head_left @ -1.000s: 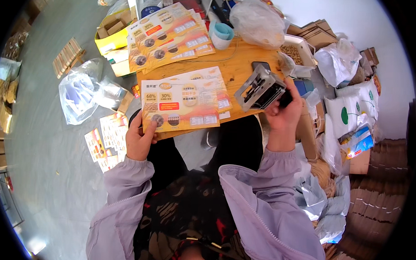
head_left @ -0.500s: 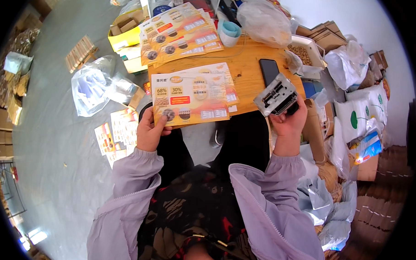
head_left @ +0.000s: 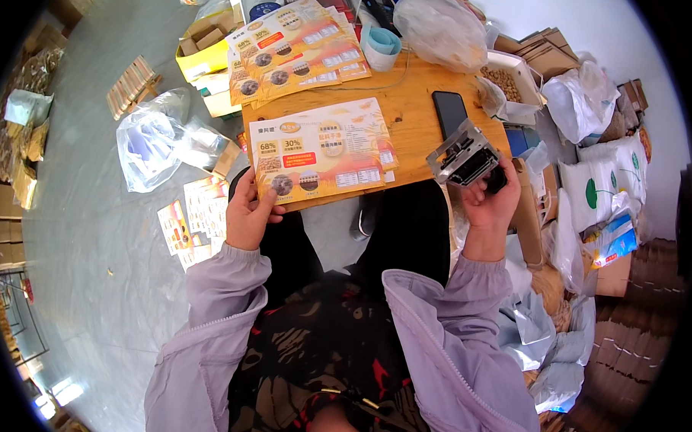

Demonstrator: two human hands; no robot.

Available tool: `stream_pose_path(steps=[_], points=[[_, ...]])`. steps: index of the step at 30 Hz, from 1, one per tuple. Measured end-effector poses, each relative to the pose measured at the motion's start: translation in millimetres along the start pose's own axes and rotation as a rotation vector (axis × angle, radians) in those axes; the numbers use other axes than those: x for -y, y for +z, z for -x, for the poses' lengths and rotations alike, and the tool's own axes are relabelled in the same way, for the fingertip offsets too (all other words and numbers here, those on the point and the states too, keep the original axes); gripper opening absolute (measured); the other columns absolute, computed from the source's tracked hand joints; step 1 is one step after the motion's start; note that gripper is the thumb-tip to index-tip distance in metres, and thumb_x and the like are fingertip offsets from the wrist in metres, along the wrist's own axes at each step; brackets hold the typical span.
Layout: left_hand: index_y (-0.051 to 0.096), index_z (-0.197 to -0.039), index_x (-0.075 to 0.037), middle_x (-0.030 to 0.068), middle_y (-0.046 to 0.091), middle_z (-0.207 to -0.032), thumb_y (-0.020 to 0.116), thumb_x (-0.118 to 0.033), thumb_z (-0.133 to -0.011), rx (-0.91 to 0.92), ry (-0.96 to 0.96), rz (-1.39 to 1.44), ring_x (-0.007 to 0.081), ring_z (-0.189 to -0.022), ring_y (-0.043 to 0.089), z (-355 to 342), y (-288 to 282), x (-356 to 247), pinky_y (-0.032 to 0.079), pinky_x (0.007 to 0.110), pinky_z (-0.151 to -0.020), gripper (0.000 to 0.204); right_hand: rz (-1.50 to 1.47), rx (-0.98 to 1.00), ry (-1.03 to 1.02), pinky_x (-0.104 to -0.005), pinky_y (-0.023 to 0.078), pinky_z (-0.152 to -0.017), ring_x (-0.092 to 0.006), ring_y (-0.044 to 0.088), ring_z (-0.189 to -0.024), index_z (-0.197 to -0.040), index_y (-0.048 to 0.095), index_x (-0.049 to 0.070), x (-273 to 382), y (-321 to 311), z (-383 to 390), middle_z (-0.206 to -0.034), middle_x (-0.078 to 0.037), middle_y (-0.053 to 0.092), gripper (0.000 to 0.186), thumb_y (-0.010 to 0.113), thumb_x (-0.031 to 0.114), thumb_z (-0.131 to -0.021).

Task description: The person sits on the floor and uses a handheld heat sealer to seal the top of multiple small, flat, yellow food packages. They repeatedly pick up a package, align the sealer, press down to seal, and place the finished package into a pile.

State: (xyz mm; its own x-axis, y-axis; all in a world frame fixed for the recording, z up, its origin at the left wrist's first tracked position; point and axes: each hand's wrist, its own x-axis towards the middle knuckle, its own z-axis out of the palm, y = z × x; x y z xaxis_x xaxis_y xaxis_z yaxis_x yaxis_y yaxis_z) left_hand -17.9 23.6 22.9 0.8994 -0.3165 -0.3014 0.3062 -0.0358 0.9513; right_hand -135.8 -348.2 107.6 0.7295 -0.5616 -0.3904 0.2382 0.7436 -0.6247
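My left hand pinches the lower left corner of a printed orange-and-white packaging sheet, thumb on top. It lies at the near edge of the wooden table, over at least one more like it. In my right hand is a boxy silver metal hand stamp with a dark lower part, held above the table's right edge, apart from the sheet. My right fingers wrap round its near end and are partly hidden. A black phone lies just beyond it.
More printed sheets are fanned at the table's back left. Behind stand a light-blue roll and a clear plastic bag. A box of small brown pieces sits right. Loose sheets lie low at left; bags and cardboard crowd the right.
The hand stamp and my right hand have moved slightly right and toward me. The front sheet has turned a little, its right end rising; my left hand keeps its corner.
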Motion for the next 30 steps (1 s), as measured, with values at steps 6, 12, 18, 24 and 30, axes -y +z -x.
stream_pose_path(steps=[6,12,18,24,30], points=[[0.051,-0.131,-0.001,0.0116,0.065,-0.121,0.06,-0.008,-0.1,-0.035,0.145,0.094,0.0129,-0.08,0.068,0,4,-1,0.055,0.023,-0.067,0.033,-0.009,-0.017,-0.035,-0.024,0.028,-0.035,-0.013,0.04,-0.043,-0.08,0.057,0.011,4,-11,1,-0.067,-0.002,0.051,0.025,0.06,0.03,-0.096],[0.06,-0.117,0.0,0.0141,0.062,-0.124,0.057,0.006,-0.097,-0.029,0.708,0.119,0.02,-0.108,0.064,-17,19,-11,0.053,0.031,-0.092,0.021,-0.016,-0.032,-0.124,-0.0256,0.027,-0.035,-0.0139,0.038,-0.042,-0.08,0.057,0.012,20,-22,8,-0.067,-0.002,0.051,0.025,0.06,0.031,-0.096],[0.066,-0.11,-0.002,0.0126,0.066,-0.122,0.054,0.015,-0.085,0.01,0.652,-0.211,0.0239,-0.109,0.066,-36,33,-12,0.054,0.031,-0.09,0.032,0.013,-0.033,-0.172,-0.0253,0.028,-0.037,-0.0138,0.041,-0.045,-0.082,0.058,0.01,28,-20,12,-0.068,-0.003,0.053,0.024,0.06,0.029,-0.097],[0.067,-0.111,-0.008,0.0126,0.067,-0.123,0.056,0.008,-0.087,-0.01,0.785,-0.534,0.0318,-0.11,0.066,-72,49,-25,0.054,0.033,-0.091,0.031,0.187,-0.062,-0.299,-0.024,0.029,-0.04,-0.0115,0.043,-0.048,-0.083,0.06,0.008,19,-4,2,-0.071,-0.003,0.055,0.024,0.06,0.027,-0.097],[0.071,-0.11,-0.013,0.0089,0.064,-0.129,0.055,0.008,-0.086,0.076,0.784,-0.659,0.0326,-0.114,0.064,-75,59,-20,0.054,0.037,-0.093,0.036,0.816,-0.063,-0.634,-0.0233,0.028,-0.047,-0.0041,0.041,-0.055,-0.075,0.064,0.004,11,40,-5,-0.068,0.003,0.056,0.031,0.062,0.026,-0.098]])
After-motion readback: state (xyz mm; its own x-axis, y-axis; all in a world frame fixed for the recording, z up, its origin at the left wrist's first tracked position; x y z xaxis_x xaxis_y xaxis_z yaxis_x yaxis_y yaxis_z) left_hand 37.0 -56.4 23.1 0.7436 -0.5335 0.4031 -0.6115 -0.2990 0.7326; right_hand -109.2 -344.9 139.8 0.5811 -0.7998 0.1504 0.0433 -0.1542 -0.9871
